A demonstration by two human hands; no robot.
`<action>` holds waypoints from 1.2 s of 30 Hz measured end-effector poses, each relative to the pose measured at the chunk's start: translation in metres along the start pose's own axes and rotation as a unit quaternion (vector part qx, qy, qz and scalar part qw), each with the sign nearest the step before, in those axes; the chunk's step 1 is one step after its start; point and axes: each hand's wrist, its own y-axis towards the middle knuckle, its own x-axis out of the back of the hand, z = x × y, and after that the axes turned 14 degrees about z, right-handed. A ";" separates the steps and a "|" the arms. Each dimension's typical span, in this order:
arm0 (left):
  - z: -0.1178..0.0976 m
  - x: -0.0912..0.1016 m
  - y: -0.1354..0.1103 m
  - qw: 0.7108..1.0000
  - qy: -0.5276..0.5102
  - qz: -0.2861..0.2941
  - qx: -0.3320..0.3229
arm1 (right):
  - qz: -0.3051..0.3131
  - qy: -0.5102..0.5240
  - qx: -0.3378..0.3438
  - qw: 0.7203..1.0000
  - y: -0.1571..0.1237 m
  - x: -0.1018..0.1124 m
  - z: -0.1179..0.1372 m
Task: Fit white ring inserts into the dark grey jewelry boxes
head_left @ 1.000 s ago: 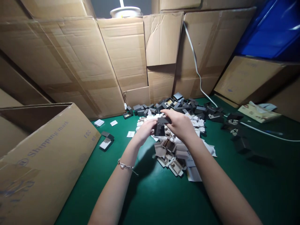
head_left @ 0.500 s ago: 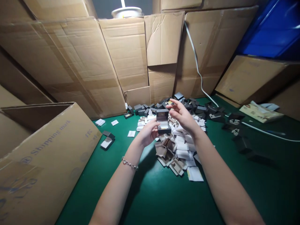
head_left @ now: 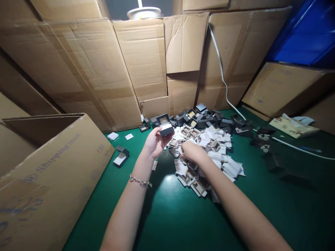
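Note:
My left hand (head_left: 154, 143) holds a small dark box (head_left: 165, 124) with its lid hinged open, raised above the green table (head_left: 167, 216). My right hand (head_left: 190, 152) rests knuckles-up on a heap of white and beige card inserts (head_left: 209, 153), fingers curled into the pile; what they grip is hidden. Behind the heap lies a pile of several small dark boxes (head_left: 206, 118), some open.
A large open carton (head_left: 49, 174) printed "Shipping mark" stands at the left. Flattened cardboard sheets (head_left: 146, 66) wall the back. A white cable (head_left: 227, 101) runs down to the right. A lone dark box (head_left: 120, 157) and loose white cards (head_left: 112, 136) lie left of the heap.
My right hand left the open box and dropped onto the heap of inserts. My left hand carried the open box slightly left and up.

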 end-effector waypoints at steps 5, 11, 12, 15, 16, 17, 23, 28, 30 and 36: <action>0.002 -0.001 0.001 1.000 -0.007 -0.001 0.009 | -0.034 0.011 -0.002 0.999 0.003 0.000 0.000; 0.001 -0.001 0.000 1.000 -0.008 0.004 0.001 | -0.067 0.233 0.100 0.965 -0.012 0.025 -0.024; 0.001 -0.001 0.000 1.000 -0.009 0.002 0.000 | -0.054 0.353 0.129 0.925 -0.017 0.029 -0.029; 0.002 -0.002 0.001 1.000 -0.007 0.000 0.002 | -0.008 0.608 0.201 0.768 -0.029 0.038 -0.040; 0.003 -0.002 0.001 1.000 -0.004 0.000 0.005 | -0.002 0.637 0.217 0.740 -0.033 0.040 -0.042; 0.004 -0.002 0.001 1.000 0.001 0.002 0.009 | -0.004 0.652 0.229 0.723 -0.035 0.041 -0.044; 0.009 -0.001 0.001 0.997 0.052 0.033 0.041 | -0.042 0.680 0.269 0.681 -0.047 0.045 -0.039; 0.013 0.002 -0.002 0.990 0.102 0.084 0.041 | -0.118 0.687 0.243 0.674 -0.050 0.048 -0.033; 0.014 0.001 -0.003 0.986 0.120 0.103 0.046 | -0.157 0.692 0.233 0.665 -0.048 0.049 -0.032; 0.016 -0.002 -0.005 0.983 0.141 0.100 0.058 | -0.216 0.669 0.251 0.665 -0.042 0.048 -0.029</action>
